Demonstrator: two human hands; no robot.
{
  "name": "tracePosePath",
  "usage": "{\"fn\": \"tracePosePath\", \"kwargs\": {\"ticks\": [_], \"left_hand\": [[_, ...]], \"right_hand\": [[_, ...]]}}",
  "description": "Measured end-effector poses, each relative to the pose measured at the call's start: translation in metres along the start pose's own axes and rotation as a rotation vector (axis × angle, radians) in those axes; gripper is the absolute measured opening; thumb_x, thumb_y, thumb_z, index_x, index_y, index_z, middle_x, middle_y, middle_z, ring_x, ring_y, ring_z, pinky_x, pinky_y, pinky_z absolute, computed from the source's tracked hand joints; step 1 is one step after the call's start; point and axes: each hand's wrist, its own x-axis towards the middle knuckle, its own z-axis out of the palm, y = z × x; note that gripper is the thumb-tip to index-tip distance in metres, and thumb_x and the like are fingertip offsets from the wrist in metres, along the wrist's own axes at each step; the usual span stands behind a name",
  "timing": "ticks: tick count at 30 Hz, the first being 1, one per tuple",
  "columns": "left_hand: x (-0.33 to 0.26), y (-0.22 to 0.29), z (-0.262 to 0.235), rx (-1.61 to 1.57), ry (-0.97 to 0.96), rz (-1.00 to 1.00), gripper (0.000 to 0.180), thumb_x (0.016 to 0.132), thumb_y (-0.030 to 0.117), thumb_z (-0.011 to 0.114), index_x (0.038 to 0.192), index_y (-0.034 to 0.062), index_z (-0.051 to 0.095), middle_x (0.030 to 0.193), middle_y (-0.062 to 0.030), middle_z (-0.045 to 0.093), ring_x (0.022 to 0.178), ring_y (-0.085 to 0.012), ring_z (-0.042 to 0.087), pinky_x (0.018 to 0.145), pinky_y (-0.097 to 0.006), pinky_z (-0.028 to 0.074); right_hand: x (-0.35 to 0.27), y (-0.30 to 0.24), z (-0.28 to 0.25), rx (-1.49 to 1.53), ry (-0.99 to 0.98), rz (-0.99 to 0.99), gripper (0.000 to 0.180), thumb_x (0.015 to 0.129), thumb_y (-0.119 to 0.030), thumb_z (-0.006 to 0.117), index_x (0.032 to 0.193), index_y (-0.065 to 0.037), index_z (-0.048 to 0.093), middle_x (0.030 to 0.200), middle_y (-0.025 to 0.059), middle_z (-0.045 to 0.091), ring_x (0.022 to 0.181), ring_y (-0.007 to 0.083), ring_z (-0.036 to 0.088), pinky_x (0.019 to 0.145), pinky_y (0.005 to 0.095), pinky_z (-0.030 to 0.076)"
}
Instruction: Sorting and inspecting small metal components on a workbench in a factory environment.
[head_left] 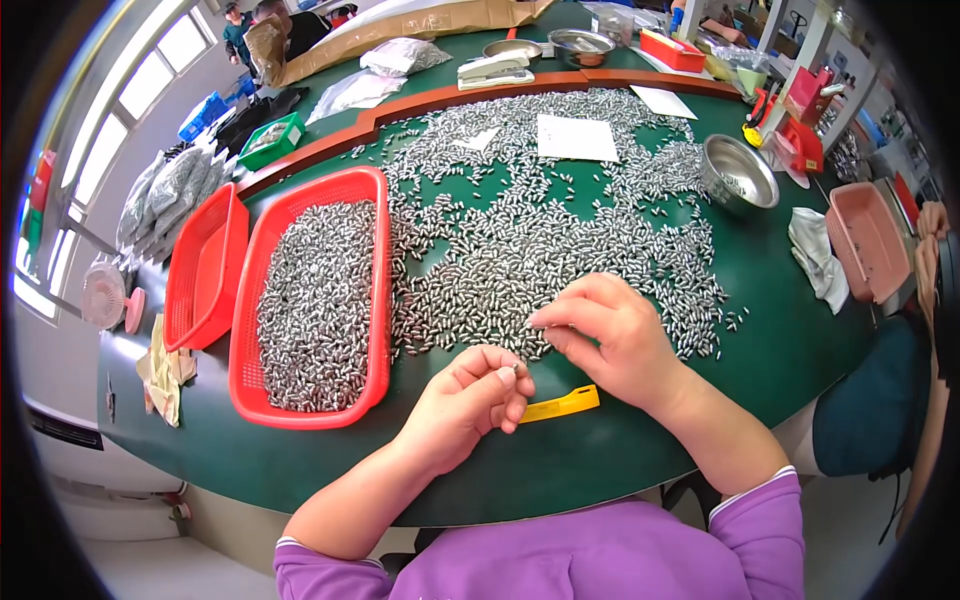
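Note:
Small shiny silver metal pieces (480,280), oval with tapered ends, lie thickly spread over the green table. My left hand (475,400) is closed just in front of the spread, with a small metal piece (516,368) pinched between thumb and forefinger. To its right, my right hand (620,335) hovers over the near edge of the pieces. Its thumb and forefinger come together in a pinch; what lies between them is too small to make out. A flat yellow tool with a slot (565,403) lies on the table between my hands and my body.
A red plastic basket (380,300) full of the same pieces stands left, beside another red basket (205,275). White paper (577,138) lies on the spread. A steel bowl (740,172) and a white cloth (817,258) are right. A red-brown ledge (440,100) runs behind.

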Motion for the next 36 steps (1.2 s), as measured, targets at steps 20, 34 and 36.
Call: {"fn": "tracePosePath", "kwargs": {"ticks": [20,34,36], "left_hand": [[0.001,-0.002,-0.002,0.013,0.007,0.009,0.016,0.103,0.018,0.047,0.108,0.0052,0.056,0.093,-0.0074,0.062,0.067,-0.0118,0.054,0.059,-0.024,0.045],[0.003,-0.004,-0.003,0.060,0.004,0.035,0.015,0.104,0.016,0.046,0.109,0.0063,0.057,0.093,-0.0064,0.063,0.068,-0.0096,0.056,0.059,-0.022,0.046],[0.002,-0.005,-0.003,0.069,-0.005,0.045,0.015,0.104,0.016,0.046,0.109,0.0064,0.057,0.093,-0.0060,0.063,0.068,-0.0094,0.055,0.060,-0.022,0.046]], "right_hand": [[-0.002,-0.012,0.006,0.085,0.004,-0.165,0.018,0.080,-0.014,0.073,0.098,-0.014,0.071,0.088,0.0018,0.059,0.080,0.0220,0.060,0.069,0.0353,0.048],[-0.002,-0.009,0.005,0.087,-0.025,-0.153,0.015,0.082,-0.015,0.072,0.097,-0.014,0.068,0.091,0.0029,0.060,0.082,0.0237,0.060,0.071,0.0371,0.048],[-0.002,-0.010,0.005,0.080,-0.023,-0.150,0.014,0.082,-0.015,0.072,0.095,-0.014,0.068,0.091,0.0030,0.060,0.082,0.0237,0.060,0.071,0.0371,0.048]]}}
